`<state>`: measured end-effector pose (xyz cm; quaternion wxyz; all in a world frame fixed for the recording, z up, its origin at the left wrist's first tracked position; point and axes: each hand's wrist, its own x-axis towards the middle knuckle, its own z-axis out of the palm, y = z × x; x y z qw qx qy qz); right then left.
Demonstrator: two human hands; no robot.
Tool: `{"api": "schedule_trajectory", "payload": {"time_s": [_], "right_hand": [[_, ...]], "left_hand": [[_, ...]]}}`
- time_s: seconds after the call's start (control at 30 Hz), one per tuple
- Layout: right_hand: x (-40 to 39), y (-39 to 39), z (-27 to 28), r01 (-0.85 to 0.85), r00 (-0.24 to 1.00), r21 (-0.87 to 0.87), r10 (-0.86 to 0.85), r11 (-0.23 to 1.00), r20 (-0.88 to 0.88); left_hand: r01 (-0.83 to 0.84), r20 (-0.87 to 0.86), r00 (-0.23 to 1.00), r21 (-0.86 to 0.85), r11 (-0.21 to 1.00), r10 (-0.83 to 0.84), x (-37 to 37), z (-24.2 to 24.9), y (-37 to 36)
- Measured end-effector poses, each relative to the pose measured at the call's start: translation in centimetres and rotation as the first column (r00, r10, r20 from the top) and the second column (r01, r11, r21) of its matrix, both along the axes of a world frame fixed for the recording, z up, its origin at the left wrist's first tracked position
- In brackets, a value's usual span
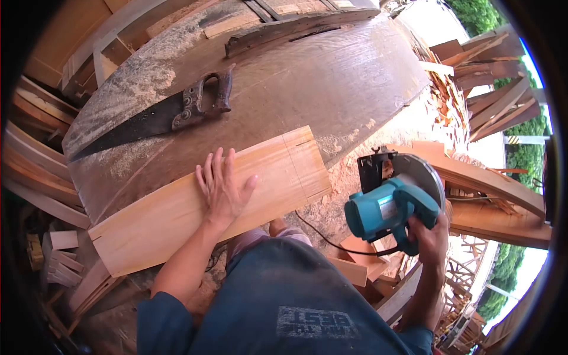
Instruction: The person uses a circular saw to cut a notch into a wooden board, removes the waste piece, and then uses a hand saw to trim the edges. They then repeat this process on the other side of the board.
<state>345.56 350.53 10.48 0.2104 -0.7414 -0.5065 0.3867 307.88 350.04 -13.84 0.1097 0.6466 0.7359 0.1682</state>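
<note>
Board: long pale wooden board with a slightly curved edge (160, 222); lying flat on the worktop (331, 77), in front of the body; one end reaches toward the power saw.
Board markings: thin lines drawn across near the right end; short dark slits or marks at both ends, depth unclear; the wood beyond the lines is still attached; no full-width cut visible.
Left hand (222, 192): released, fingers spread, palm down on the board.
Right hand (431, 236): grasping the handle of a teal circular power saw (378, 210); saw apart from the board; cannot tell whether the blade is turning.
Handsaw: dark blade, worn brown wooden handle (204, 97); beside the board, unheld.
Worktop surface: brown, worn; pale sawdust (145, 74) toward the far left.
Surroundings: curved timber pieces (44, 171) at left; shavings and stacked wood at right; greenery beyond.
</note>
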Motion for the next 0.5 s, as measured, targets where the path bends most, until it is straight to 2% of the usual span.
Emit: {"api": "schedule_trajectory", "payload": {"time_s": [0.1, 0.17, 0.27, 0.33, 0.43, 0.5], "right_hand": [[-2.1, -6.6, 0.1, 0.082, 0.995, 0.047, -0.079, 0.996, -0.057], [-5.5, -9.2, 0.9, 0.147, 0.987, -0.001, -0.147, 0.989, -0.067], [-8.5, -11.0, 0.1, 0.036, 0.998, -0.032, -0.037, 0.999, -0.05], [-10.6, -11.2, -0.8, -0.019, 0.997, -0.069, 0.013, 0.997, -0.078], [-13.6, -11.0, -1.8, -0.15, 0.988, -0.072, 0.151, 0.986, 0.014], [-14.5, -11.0, -2.7, -0.184, 0.983, -0.071, 0.185, 0.98, -0.001]], "left_hand": [[0.037, -0.016, 0.999, 0.012, 0.999, -0.036, -0.1, 0.6, 0.0], [0.076, -0.029, 0.997, 0.031, 0.997, -0.075, -0.6, 0.8, 0.2], [0.154, 0.063, 0.986, 0.023, 0.988, -0.156, -0.7, 0.8, 1.3], [0.193, 0.068, 0.978, 0.064, 0.979, -0.197, -1.1, 0.7, 1.3], [0.235, 0.1, 0.965, 0.084, 0.968, -0.243, -1.6, 0.5, 0.8], [0.242, 0.099, 0.963, 0.092, 0.966, -0.251, -2.0, 0.4, 0.9]]}}
